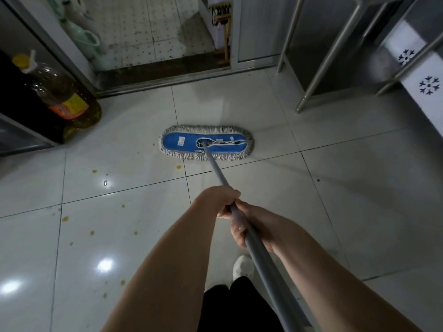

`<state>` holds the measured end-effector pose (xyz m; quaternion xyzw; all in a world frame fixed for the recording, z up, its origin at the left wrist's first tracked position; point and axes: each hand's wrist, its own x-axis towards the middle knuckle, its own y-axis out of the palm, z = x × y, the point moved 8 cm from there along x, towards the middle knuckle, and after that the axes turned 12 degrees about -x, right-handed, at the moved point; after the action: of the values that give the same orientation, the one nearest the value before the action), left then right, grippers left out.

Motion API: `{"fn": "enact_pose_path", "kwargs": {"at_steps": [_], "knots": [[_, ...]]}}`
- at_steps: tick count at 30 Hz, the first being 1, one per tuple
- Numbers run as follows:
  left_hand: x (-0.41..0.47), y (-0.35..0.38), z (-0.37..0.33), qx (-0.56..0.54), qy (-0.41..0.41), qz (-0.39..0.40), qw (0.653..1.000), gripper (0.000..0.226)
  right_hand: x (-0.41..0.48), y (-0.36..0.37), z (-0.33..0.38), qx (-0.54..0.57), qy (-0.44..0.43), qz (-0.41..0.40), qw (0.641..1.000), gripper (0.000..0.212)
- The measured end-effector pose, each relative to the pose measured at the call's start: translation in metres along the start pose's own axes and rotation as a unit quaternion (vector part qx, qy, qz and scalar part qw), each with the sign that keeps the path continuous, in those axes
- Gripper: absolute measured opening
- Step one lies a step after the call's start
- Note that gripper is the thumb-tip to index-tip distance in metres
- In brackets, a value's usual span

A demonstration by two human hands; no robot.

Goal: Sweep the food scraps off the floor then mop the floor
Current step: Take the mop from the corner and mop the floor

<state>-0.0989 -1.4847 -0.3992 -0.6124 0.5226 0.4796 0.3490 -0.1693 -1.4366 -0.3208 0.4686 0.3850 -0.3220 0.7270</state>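
A flat blue mop head (182, 141) with a grey-white fringe lies on the pale tiled floor (347, 188) ahead of me. Its grey metal handle (217, 170) slants back toward me. My left hand (219, 200) grips the handle higher up the pole. Just behind it my right hand (254, 226) grips the same handle, fingers wrapped around it. Several small yellow food scraps (94, 171) dot the floor to the left of the mop and of my arms.
A large oil bottle (60, 94) with a yellow cap stands at the left beside a dark cabinet. A doorway threshold (167, 80) runs across the back. Steel table legs (318, 75) and a white box (422, 75) stand at the right. My white shoe (243, 267) is below.
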Motion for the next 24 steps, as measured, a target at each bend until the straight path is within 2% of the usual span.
{"fn": "enact_pose_path", "kwargs": {"at_steps": [11,15,20,24], "knots": [[-0.044,-0.054,0.125,0.002,0.010,0.013,1.000,0.021,-0.005,0.073,-0.124,0.000,-0.005,-0.028,1.000,0.057],[-0.065,-0.061,0.179,0.020,0.001,0.017,1.000,0.021,-0.021,0.090,-0.176,-0.008,-0.004,-0.033,0.999,0.060],[-0.090,-0.060,0.243,-0.009,0.013,0.025,1.000,0.021,-0.036,0.096,-0.241,-0.041,0.016,-0.060,0.997,0.061],[-0.108,-0.045,0.312,-0.031,0.017,0.017,0.999,0.024,-0.055,0.092,-0.307,-0.038,0.025,-0.057,0.997,0.043]]}}
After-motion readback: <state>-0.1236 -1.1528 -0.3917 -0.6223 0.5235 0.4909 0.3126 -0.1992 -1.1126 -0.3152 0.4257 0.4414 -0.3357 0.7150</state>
